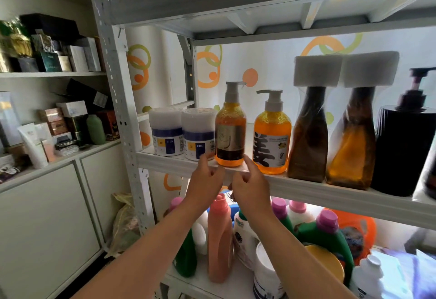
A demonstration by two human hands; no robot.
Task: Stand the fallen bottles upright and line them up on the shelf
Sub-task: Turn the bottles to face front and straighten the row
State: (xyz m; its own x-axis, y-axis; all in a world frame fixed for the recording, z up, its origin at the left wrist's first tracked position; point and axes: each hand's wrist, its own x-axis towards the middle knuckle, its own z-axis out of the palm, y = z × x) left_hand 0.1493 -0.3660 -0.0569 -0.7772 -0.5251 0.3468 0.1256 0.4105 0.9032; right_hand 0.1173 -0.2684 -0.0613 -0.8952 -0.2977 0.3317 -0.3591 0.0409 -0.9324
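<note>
An orange pump bottle with a gold and black label stands upright near the front edge of the grey metal shelf. Right of it stands a rounder orange pump bottle with a large black character. My left hand and my right hand hover just below the first bottle's base, one on each side, fingers loosely curled and holding nothing. Further right stand two brown bottles capped with white foam blocks and a black pump bottle.
Two white tubs stand left of the orange bottle. The shelf below holds several detergent bottles, among them a salmon one and a green one. A white cabinet with boxes and tubes stands at the left.
</note>
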